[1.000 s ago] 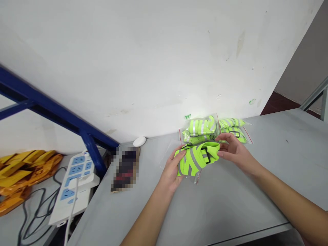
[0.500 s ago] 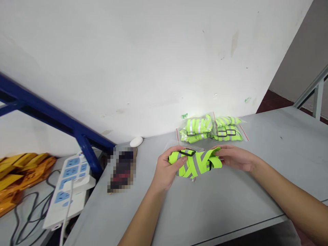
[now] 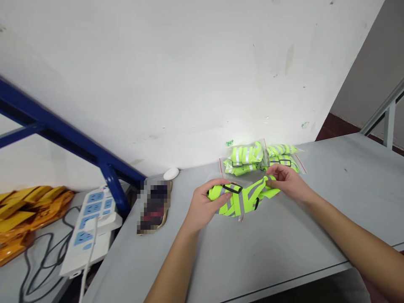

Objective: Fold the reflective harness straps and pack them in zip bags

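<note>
Holding seemingly hi-vis vest point(image 3: 243, 200) between fingers point(image 3: 217, 184)

No legible text, labels, brands, numbers or signs in view.

A: Where can the right hand point(image 3: 287, 183) pass?
B: Rightward and back toward the person, across the grey tabletop point(image 3: 334, 202).
A: What stands ahead of it?
B: Clear zip bags of lime reflective strips point(image 3: 246, 158), just past the fingers and near the white plaster wall point(image 3: 189, 75).
A: And the left hand point(image 3: 203, 206)?
B: A lime reflective fabric bundle point(image 3: 243, 198) blocks its way rightward. Leftward, it meets a dark pixelated flat object point(image 3: 154, 206), then a blue steel upright point(image 3: 115, 195), with a white oval puck point(image 3: 171, 173) near the wall.
</note>
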